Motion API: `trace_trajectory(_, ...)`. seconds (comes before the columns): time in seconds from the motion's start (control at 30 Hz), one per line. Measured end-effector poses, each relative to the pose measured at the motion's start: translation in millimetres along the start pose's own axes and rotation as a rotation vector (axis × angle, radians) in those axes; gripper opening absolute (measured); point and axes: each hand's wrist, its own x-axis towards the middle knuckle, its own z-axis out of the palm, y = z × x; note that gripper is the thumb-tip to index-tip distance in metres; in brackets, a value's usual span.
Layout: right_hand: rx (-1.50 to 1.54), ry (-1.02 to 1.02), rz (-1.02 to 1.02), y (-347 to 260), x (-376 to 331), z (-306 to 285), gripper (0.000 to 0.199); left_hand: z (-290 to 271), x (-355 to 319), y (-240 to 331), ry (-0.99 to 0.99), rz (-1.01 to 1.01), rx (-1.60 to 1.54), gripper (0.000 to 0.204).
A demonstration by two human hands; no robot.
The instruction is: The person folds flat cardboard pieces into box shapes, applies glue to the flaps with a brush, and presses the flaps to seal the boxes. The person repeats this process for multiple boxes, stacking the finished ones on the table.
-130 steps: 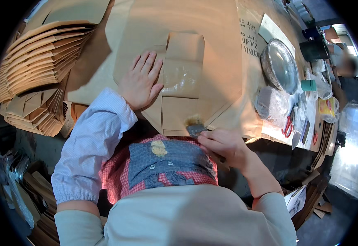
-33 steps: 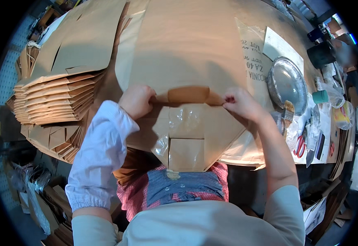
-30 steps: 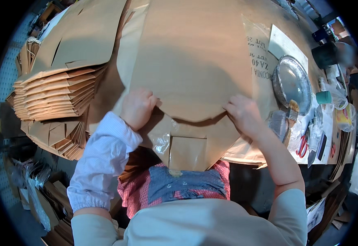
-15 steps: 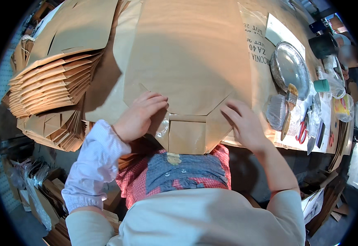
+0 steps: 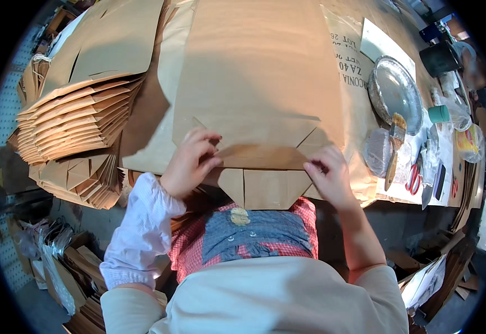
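The brown paper bag [image 5: 257, 106] is lying flat on the bench [image 5: 360, 167], its folded bottom end nearest the person and hanging slightly over the bench edge. The left hand [image 5: 190, 161] is pressing down on the left corner of the bag's folded flap, fingers curled and pinching the paper edge. The right hand [image 5: 327, 172] is holding the flap's right corner, fingertips closed lightly on the paper. Left of the bag, a tall stack of finished bags [image 5: 76, 122] is resting. Right of the bag, a round foil dish [image 5: 394, 92], a glue brush [image 5: 394, 147], red-handled scissors [image 5: 413, 177] and a teal-capped bottle [image 5: 439, 114] are lying close together. Judging from the uneven grip heights, the fold could be creasing crooked; if either hand slips, the flap may spring back open, and wet glue could be smearing onto the bag's face.
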Motion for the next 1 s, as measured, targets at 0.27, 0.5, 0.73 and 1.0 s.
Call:
trace_trajectory(0.27,-0.043,0.07,0.122,6,36,29,0.02,34,25,-3,0.334,-0.214,0.191,0.02)
trace_trajectory(0.5,-0.552,0.106,0.324,-11,67,46,0.041,43,65,7,0.298,-0.562,0.433,0.034)
trace_trajectory(0.73,-0.289,0.037,-0.083,-27,32,35,0.052,20,29,41,0.211,0.14,0.538,0.049)
trace_trajectory(1.0,-0.417,-0.225,-0.077,-39,30,46,0.079,44,36,37,-0.044,-0.169,0.579,0.083)
